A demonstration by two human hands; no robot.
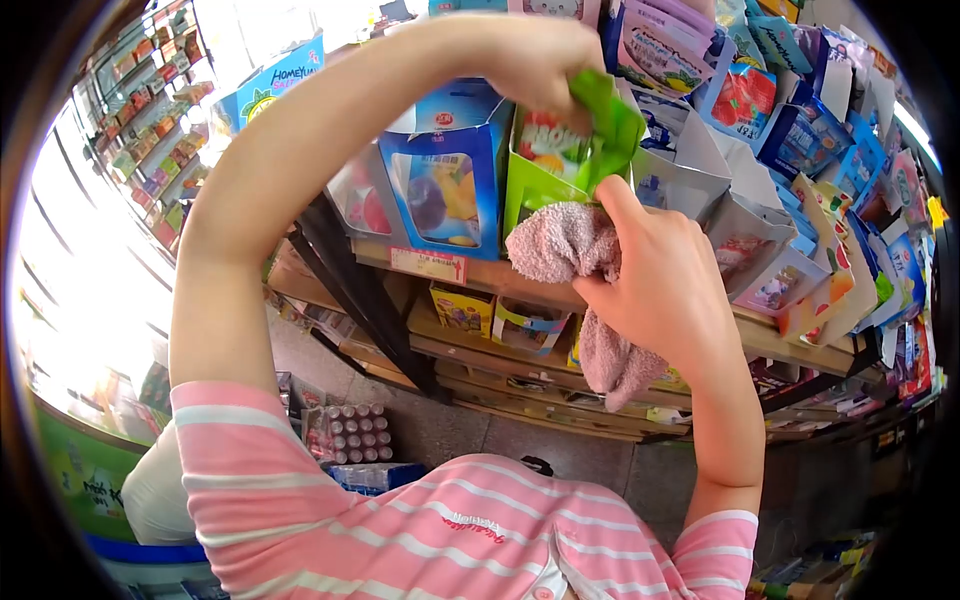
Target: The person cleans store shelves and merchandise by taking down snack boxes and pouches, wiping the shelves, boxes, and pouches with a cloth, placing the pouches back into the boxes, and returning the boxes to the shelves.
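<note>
My left hand (545,75) reaches up and over the shelf, its fingers closed around a glossy green packet (612,125). Motion blurs the packet, and its print cannot be read. Just below it, my right hand (665,270) grips a fuzzy pinkish-grey cloth (560,243), which bunches out on the left and hangs down beneath the palm. The raised finger of this hand comes close to the packet's lower end; whether they touch I cannot tell. Behind the packet stands a green display box (540,165) with fruit pictures, next to a blue display box (440,190).
Open display boxes with colourful pouches (745,95) crowd the upper shelf on the right. A price label (428,265) runs along the shelf edge. Lower shelves (500,360) hold more boxes. Shrink-wrapped cans (358,433) sit on the floor. Another shelf rack (160,130) stands far left.
</note>
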